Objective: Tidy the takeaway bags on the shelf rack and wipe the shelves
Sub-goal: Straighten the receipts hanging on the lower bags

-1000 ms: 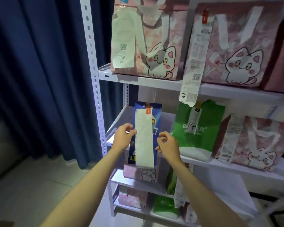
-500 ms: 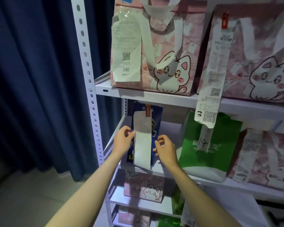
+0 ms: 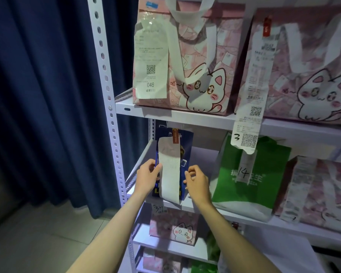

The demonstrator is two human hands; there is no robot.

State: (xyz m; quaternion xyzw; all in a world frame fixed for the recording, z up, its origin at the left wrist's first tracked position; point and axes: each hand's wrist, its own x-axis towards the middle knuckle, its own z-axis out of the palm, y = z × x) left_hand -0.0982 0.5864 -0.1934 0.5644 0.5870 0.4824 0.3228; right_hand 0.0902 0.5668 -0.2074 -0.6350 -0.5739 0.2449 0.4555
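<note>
Left hand (image 3: 147,177) and right hand (image 3: 197,179) grasping blue bag (image 3: 185,154) sides; set upright, square to shelf (image 3: 244,218) edge, left of green bag (image 3: 250,184).

Off to the left, a dark blue curtain (image 3: 43,99) hangs in heavy folds down to a pale tiled floor (image 3: 37,239). Its hem sits just beside the foot of the rack.
</note>
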